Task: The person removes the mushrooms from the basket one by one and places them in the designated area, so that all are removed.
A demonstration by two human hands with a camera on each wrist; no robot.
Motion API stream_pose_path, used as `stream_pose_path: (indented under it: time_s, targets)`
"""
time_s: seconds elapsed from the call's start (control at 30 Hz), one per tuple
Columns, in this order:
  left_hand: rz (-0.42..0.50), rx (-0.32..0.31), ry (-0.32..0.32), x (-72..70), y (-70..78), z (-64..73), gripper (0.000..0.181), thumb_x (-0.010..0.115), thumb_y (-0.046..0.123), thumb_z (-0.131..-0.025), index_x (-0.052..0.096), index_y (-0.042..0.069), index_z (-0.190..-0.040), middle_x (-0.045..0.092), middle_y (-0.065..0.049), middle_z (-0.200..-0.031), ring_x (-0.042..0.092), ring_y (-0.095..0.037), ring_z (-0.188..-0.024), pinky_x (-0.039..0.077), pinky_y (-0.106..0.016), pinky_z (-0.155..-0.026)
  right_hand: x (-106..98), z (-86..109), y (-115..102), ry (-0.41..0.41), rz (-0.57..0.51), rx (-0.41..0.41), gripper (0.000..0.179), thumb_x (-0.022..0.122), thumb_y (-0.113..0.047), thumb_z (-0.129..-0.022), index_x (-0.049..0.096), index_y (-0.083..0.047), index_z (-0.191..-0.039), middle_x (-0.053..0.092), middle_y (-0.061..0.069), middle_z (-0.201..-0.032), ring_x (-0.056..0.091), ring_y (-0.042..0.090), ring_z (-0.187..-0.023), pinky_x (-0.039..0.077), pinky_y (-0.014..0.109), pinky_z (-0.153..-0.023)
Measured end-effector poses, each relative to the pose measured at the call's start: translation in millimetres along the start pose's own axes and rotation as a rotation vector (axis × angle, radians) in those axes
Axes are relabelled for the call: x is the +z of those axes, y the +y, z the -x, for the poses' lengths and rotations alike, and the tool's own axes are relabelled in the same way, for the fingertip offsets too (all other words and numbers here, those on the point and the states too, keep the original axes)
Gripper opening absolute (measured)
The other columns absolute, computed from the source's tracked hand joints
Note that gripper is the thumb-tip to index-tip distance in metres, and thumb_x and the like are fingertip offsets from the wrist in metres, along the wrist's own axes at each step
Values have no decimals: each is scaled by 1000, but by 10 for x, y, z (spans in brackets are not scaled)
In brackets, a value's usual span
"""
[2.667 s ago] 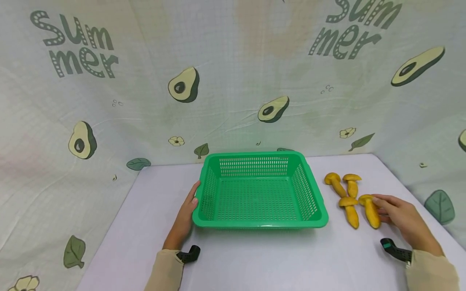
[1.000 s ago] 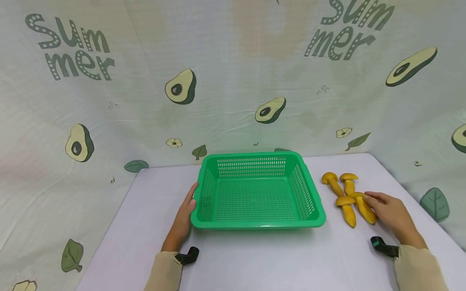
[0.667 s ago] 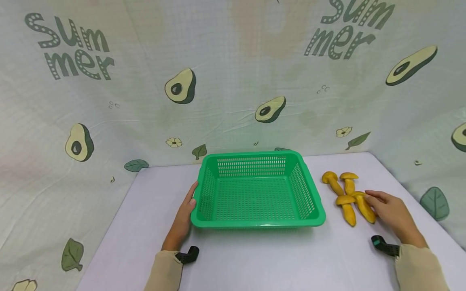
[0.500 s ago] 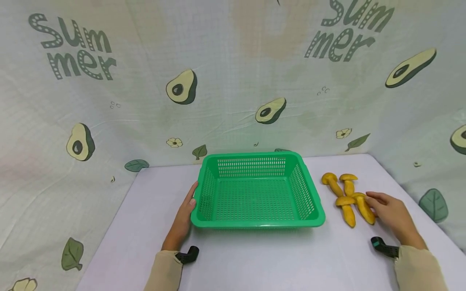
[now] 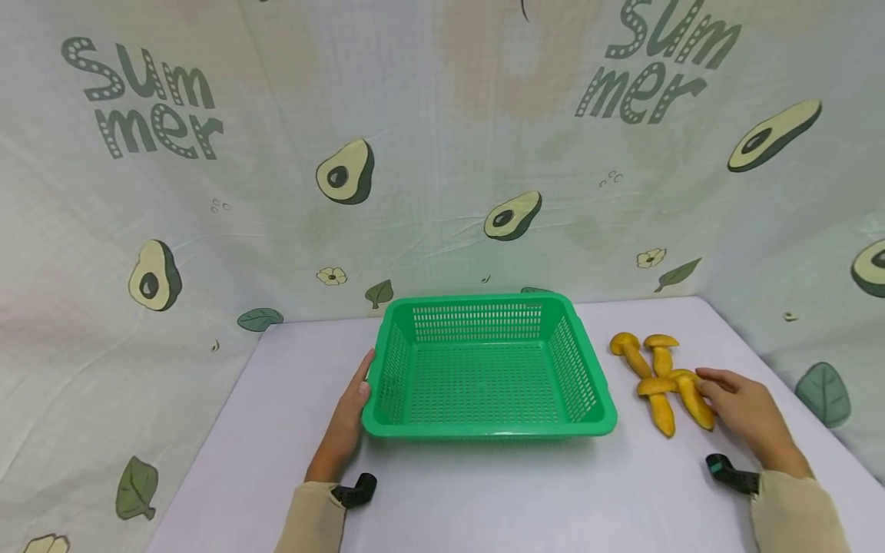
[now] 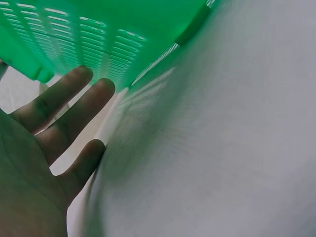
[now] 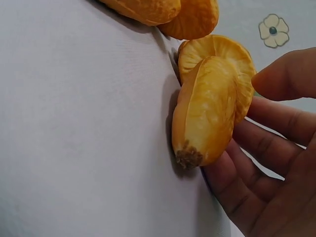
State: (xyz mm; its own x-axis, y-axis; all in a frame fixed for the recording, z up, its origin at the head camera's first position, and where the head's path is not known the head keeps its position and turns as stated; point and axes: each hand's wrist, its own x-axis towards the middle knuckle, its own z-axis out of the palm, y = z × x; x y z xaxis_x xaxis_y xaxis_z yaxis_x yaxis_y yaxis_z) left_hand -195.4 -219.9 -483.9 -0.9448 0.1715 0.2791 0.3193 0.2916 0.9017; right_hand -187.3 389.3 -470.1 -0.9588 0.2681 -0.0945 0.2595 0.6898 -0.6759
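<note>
In the head view, my left hand [image 5: 346, 415] lies along the left side of a green plastic basket [image 5: 491, 431] with slotted walls. The left wrist view shows its fingers [image 6: 79, 116] extended and spread beside the basket wall. At the right, my right hand [image 5: 750, 415] touches the outer side of a yellow mushroom [image 5: 696, 405]. Seen from the right wrist, the thumb is at the edge of the cap, and the relaxed fingers rest along the stem of this mushroom [image 7: 207, 108]. Its cap meets a neighbouring mushroom [image 5: 661, 413] on the left.
Two more yellow mushrooms, one on the left [image 5: 628, 353] and one on the right [image 5: 661, 355], lie just behind, close to the others. All are on a white table [image 5: 484, 491]. A cloth printed with avocados [image 5: 346, 173] hangs behind and at the sides.
Since the earliest frame, my right hand and the rightmost mushroom have shifted left, up against the other mushrooms. Over the last second both hands have stayed in place; the head view has tilted slightly.
</note>
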Motion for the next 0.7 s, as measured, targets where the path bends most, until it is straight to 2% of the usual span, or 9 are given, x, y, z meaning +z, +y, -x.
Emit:
stream_pose_path:
  time_s: [0.17,0.27,0.4,0.5,0.7]
  targets:
    - [-51,-19,18,-38,8,-20,51,22,34,-111,21,28,-162,21,3,-165,13,-23,-151,9,-61,-117,-11,4,-48,10,-8,-8,65,42,-41,-106,43,12,-143,47,38,-135,60,39,-99,48,22,-58]
    - [-57,-2,30,-71,11,-28,50,23,28,-112,23,23,-161,44,-7,-153,33,-26,-143,14,-62,-116,-4,-8,-63,14,-8,-14,62,44,-37,-106,44,13,-142,47,38,-134,59,40,-101,47,19,-57]
    - [-54,32,19,-131,32,-29,48,23,19,-112,27,15,-160,66,-13,-123,57,-31,-119,26,-64,-110,5,-36,-59,14,3,-20,60,44,-35,-106,45,14,-140,48,38,-133,58,40,-101,47,18,-57]
    - [-63,44,2,-174,44,-21,48,23,18,-112,29,11,-159,67,-14,-121,62,-35,-112,28,-65,-108,-1,-53,-40,13,18,-23,61,44,-38,-106,46,13,-139,49,37,-132,59,38,-98,47,20,-58]
    - [-121,27,10,-275,12,19,47,23,23,-112,37,8,-155,67,-13,-125,63,-34,-113,25,-65,-110,-62,-81,20,1,76,-32,64,44,-43,-105,47,12,-139,50,37,-128,62,34,-90,48,31,-63]
